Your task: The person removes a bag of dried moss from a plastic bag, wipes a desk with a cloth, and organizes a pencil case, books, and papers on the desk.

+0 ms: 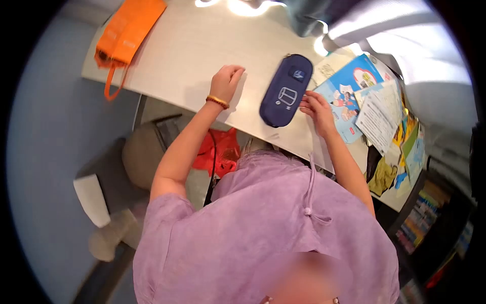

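Note:
A dark navy zip pencil case (287,91), printed with a white drawing and a small patch, lies flat on the white desk, its long side slanting. My right hand (319,110) is beside its right edge, fingers apart and the tips at or touching the case. To the left of the case, my left hand (226,82) rests on the desk with its fingers curled in and nothing visible in it. A beaded bracelet and a yellow band circle the left wrist. The case's zip looks closed.
An orange bag (126,35) lies at the desk's far left, its strap over the edge. Right of the case are a blue booklet (347,93) and printed sheets (377,121). A red plastic bag (217,152) is below the desk edge; a bookshelf (425,218) stands lower right.

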`<state>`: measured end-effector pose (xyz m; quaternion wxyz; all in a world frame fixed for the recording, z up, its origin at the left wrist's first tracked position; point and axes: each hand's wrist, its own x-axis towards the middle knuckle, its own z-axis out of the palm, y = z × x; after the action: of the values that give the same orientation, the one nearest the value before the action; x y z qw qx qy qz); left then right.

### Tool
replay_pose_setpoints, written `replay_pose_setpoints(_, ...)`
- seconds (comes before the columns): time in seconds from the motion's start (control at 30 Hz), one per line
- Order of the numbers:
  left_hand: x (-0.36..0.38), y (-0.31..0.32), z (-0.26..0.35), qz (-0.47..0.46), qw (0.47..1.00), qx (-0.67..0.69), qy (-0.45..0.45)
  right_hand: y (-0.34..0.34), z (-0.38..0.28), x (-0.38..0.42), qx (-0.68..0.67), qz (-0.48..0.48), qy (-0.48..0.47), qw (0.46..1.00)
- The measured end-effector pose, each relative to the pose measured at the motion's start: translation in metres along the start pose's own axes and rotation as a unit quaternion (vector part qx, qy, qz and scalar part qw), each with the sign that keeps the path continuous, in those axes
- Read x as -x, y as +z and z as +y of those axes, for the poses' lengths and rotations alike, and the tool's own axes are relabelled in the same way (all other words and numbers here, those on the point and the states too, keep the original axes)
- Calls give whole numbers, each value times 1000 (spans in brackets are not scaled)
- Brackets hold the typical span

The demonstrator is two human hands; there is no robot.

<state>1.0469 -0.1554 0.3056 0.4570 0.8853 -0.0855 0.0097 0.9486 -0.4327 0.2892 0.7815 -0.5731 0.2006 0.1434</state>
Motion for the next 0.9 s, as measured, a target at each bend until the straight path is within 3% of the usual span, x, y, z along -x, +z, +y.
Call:
replay_pose_setpoints(0.07, 5, -18, -11, 8, 999, 29, -46, 0, 4, 0, -9, 5, -24, 1000)
replay_pose_setpoints(0.23, 50, -61, -51, 150, 970, 145, -129, -1, 7, 2, 10, -30, -46, 998)
replay_pose_setpoints(0.43, 183, -94, -79, 237, 941, 106, -218, -9, 15, 2, 5, -79, -92, 993)
replay_pose_setpoints(0.57, 292, -79, -97, 167, 926, 101, -324, -11, 20, 1, 3, -90, -119, 989)
replay_pose_setpoints(0.63, 341, -64, -103, 53, 926, 16, -374, -10, 24, 3, 6, -89, -138, 986)
replay_pose_setpoints(0.73, 414, -23, -126, -80, 933, -57, -345, 2, 30, 25, 43, -54, -162, 984)
replay_pose_setpoints(0.83, 454, 3, -118, -247, 909, -117, -314, 22, 36, 62, 179, 3, -287, 941)
replay_pose_setpoints(0.9, 479, 15, -126, -272, 899, -108, -327, 48, 41, 97, 274, -30, -319, 907)
